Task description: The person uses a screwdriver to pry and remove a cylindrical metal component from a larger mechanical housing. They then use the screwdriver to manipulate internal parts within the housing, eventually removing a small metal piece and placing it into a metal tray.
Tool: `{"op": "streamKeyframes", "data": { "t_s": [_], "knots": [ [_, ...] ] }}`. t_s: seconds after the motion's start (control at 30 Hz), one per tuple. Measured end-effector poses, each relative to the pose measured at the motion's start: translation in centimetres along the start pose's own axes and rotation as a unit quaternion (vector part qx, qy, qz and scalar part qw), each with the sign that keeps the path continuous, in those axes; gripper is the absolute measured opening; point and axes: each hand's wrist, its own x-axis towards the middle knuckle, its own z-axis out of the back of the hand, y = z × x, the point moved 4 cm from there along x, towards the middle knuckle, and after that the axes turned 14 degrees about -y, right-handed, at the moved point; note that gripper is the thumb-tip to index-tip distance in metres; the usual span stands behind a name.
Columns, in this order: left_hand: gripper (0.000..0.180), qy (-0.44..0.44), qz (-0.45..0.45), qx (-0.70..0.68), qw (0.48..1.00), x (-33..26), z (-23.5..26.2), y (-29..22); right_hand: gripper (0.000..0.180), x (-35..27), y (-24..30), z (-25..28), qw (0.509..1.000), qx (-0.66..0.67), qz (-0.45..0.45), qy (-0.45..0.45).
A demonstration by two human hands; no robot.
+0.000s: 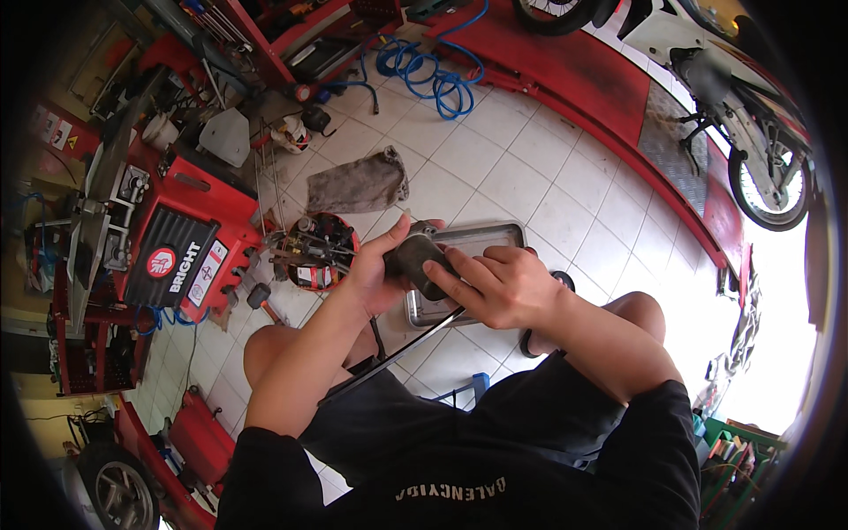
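Note:
Both hands meet in front of my knees on a dark grey cylindrical metal part [422,263], with a lighter fitting at its far end. My left hand [378,265] is wrapped round its left side, thumb pointing up. From the right, my right hand [499,284] presses its fingertips against the part's side, its other fingers curled. A long thin dark rod [408,350] slants from below my right hand down toward my left thigh; whether that hand grips it is hidden. Under the hands lies a shallow metal tray [515,237] on the tiled floor.
Left of the tray sits a round red container [311,256] full of tools, with a hammer [261,298] nearby. A dirty grey cloth [358,181] lies beyond. A red tool case [190,238] stands left, a blue hose [442,84] far off, a red motorcycle lift [583,66] right.

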Motion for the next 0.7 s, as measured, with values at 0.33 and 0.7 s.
{"op": "streamKeyframes", "data": {
  "t_s": [0.33, 0.7],
  "knots": [
    [0.033, -0.029, -0.084, 0.082, 0.993, 1.6, 1.5, 0.3, 0.052, 0.0, -1.0, 0.2, 0.987, 0.074, -0.126, 0.067],
    [0.051, -0.058, -0.145, -0.033, 0.987, 1.4, 5.2, -3.0, 0.037, -2.9, -4.3, 2.6, 0.654, 0.452, -0.559, 0.237]
  ]
}}
